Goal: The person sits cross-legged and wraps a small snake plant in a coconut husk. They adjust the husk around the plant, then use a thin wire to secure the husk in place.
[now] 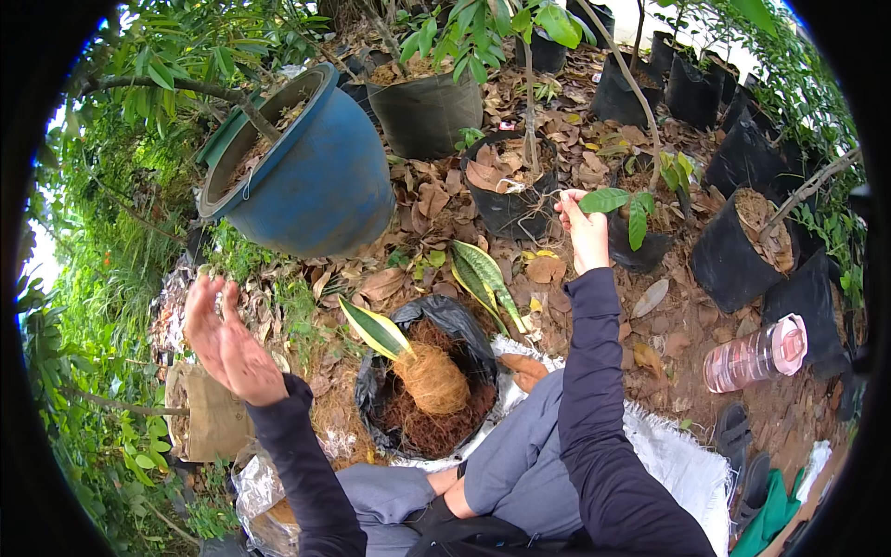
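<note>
My left hand (233, 344) is raised at the left with its fingers apart, holding nothing, and its palm is soiled. Out in front, the fingertips of my right hand (585, 230) pinch a tangle of thin pale strands (532, 209) beside a potted sapling. Between my hands stands a black plastic bag (445, 306) of brown coconut fibre (452, 428). A fibre-wrapped ball (431, 379) with one yellow-edged snake plant leaf (374, 328) sticking out leans inside it. More snake plant leaves (484, 282) lie on the ground just beyond the bag.
A large blue pot (327, 174) tilts at the upper left. Black grow bags (738, 250) with saplings line the far and right sides. A pink bottle (748, 358) lies at the right, near dark sandals (732, 432). White woven sacking (675, 445) is spread beneath my crossed legs.
</note>
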Tool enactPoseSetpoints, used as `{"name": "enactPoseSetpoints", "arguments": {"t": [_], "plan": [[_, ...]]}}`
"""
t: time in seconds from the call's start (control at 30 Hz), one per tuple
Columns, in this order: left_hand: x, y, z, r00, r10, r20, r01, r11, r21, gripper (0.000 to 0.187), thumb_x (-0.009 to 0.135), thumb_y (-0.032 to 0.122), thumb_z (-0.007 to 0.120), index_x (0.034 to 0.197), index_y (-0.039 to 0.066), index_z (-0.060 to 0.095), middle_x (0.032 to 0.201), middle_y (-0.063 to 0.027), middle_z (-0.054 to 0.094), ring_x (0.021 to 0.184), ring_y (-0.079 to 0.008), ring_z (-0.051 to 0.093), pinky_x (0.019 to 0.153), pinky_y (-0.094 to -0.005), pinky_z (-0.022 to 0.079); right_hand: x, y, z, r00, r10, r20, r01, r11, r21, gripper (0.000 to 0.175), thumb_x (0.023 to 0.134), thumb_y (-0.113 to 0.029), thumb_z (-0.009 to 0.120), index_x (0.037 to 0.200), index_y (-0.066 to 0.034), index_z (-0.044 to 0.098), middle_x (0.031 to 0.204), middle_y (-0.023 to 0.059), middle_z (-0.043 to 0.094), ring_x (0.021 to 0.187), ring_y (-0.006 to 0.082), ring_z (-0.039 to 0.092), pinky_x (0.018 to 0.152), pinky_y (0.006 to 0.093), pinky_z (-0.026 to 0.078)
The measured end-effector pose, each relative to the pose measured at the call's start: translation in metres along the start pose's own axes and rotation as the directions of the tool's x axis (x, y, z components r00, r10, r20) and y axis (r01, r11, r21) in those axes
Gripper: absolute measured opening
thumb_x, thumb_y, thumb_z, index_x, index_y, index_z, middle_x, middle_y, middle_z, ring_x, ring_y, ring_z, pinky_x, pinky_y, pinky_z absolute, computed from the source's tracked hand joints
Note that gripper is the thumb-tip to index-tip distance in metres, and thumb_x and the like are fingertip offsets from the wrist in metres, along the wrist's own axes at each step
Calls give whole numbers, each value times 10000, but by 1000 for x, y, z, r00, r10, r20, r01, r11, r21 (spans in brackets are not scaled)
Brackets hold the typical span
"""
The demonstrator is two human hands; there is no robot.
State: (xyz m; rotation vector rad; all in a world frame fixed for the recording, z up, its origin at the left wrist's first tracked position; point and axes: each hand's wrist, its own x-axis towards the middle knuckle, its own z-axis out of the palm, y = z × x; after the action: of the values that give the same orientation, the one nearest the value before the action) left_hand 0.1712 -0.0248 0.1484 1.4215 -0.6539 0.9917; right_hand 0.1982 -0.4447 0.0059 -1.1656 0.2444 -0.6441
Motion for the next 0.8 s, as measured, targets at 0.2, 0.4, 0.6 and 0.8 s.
{"name": "enactPoseSetpoints", "arguments": {"t": [0.2,0.4,0.6,0.8], "plan": [[120,-121,82,825,-488,284,559,779,-285,382,932,241,500,1253,35,516,1142,-98,585,1021,-191,559,902,-358,454,-5,9,10,995,14,101,-12,1000,-17,69,947,-92,586,978,-35,609,876,28,656,783,79,585,706,221,455],[8,-150,164,569,-747,343,821,540,-186,253,912,292,577,1079,116,649,1031,4,619,966,-97,527,798,-287,420,-6,6,19,975,69,209,-65,998,-26,73,937,-87,603,967,-31,638,920,36,674,816,77,597,747,229,466],[-79,-102,227,540,-532,652,476,832,284,209,812,265,743,961,119,754,1188,-115,570,1215,-227,447,1005,-384,351,-5,7,28,933,32,357,-48,998,37,128,916,-100,643,1004,-11,668,949,10,671,882,66,592,808,228,463],[-77,-98,237,660,-515,547,284,845,454,213,762,245,787,939,128,766,1235,-107,519,1224,-219,434,1010,-384,349,-6,13,37,929,55,365,-78,996,49,155,907,-127,664,1010,-11,682,939,3,676,890,73,595,832,237,464]]}}
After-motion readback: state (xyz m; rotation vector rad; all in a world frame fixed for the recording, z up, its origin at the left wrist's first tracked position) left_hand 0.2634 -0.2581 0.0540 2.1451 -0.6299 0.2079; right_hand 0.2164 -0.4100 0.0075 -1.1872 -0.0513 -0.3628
